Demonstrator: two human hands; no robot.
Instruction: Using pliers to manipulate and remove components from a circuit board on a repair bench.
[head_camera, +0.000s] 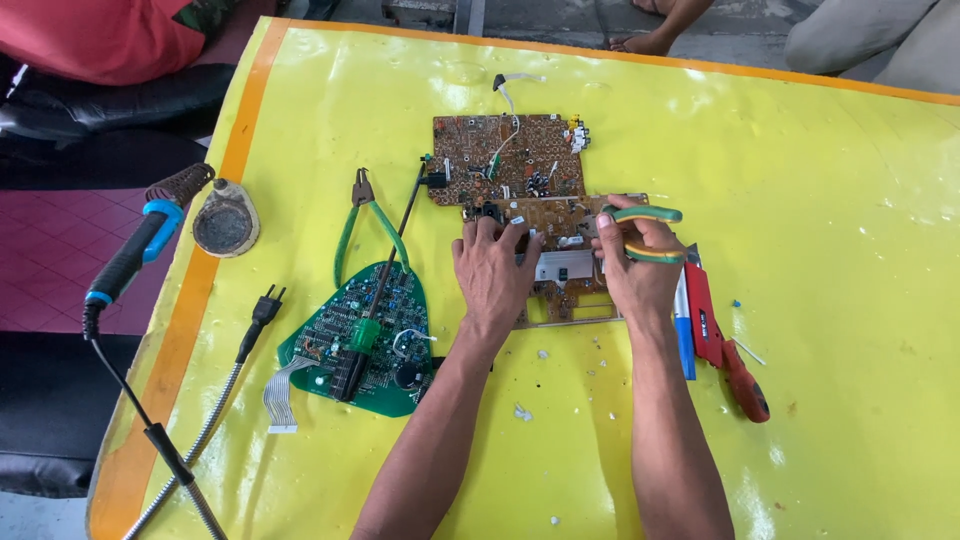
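Head view: left hand presses brown circuit board flat, fingers spread; right hand grips green-handled pliers closed; components remain mounted.

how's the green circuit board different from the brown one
The green circuit board is rounded and roughly triangular; the brown circuit board is rectangular. A screwdriver lies across the green one, untouched, while the left hand rests on the brown one. Both lie flat on the yellow table.
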